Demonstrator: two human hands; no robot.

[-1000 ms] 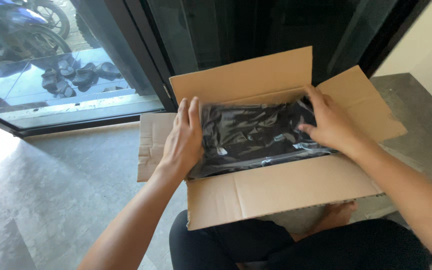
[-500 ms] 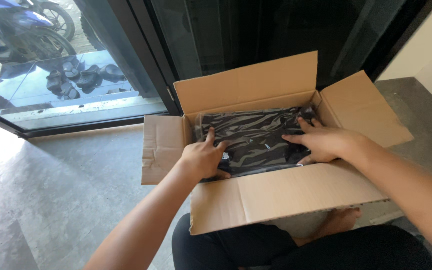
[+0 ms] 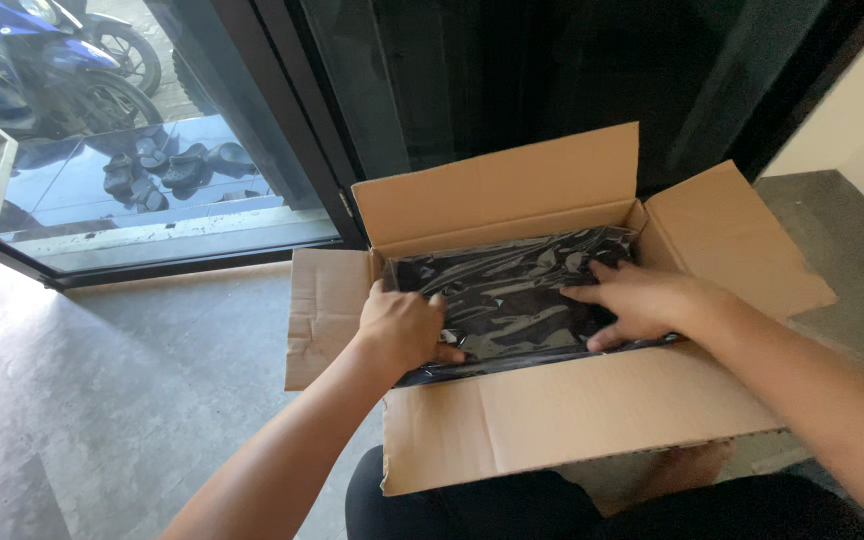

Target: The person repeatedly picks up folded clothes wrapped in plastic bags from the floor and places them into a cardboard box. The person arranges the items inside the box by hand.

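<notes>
The left hand (image 3: 407, 328) is curling its fingers down onto the near left edge of a black plastic-wrapped bundle (image 3: 512, 290), seemingly gripping it, though the fingertips are hidden. The right hand (image 3: 642, 300) is lying flat and spread on the bundle's right side, pressing rather than clasping. Both hands are working inside the open cardboard box (image 3: 572, 420), whose 4 flaps are folded outward. The step looks like settling or getting hold of the bundle; lifting it would call for fingers under both ends. The bundle is filling the box floor, directly under both palms. Beyond it stands a dark glass door (image 3: 512, 90).
</notes>
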